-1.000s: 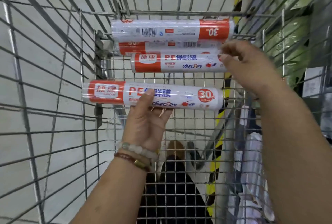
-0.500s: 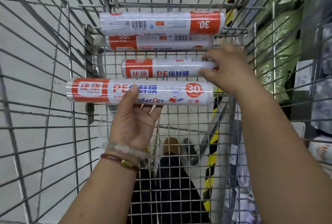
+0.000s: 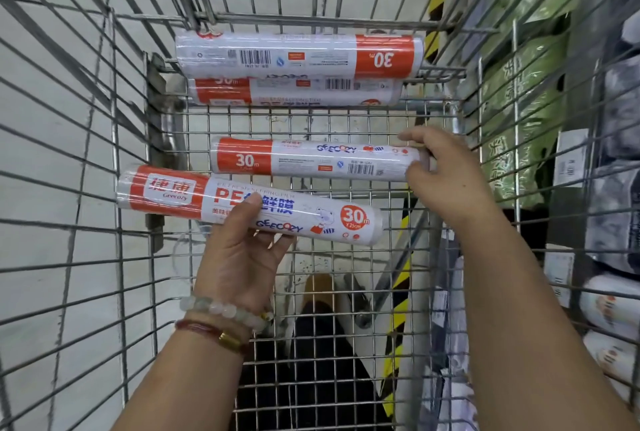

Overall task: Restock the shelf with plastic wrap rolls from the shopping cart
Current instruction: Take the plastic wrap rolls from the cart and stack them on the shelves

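Right hand (image 3: 446, 171) has rolled the second roll (image 3: 311, 160) over, now pinching its right end in the cart (image 3: 346, 119). Left hand (image 3: 242, 250) grips the first roll (image 3: 249, 204); both lie crosswise, shelf off right.

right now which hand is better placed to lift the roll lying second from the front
Right. The right hand already grips that roll at its end, while the left hand holds the front roll.
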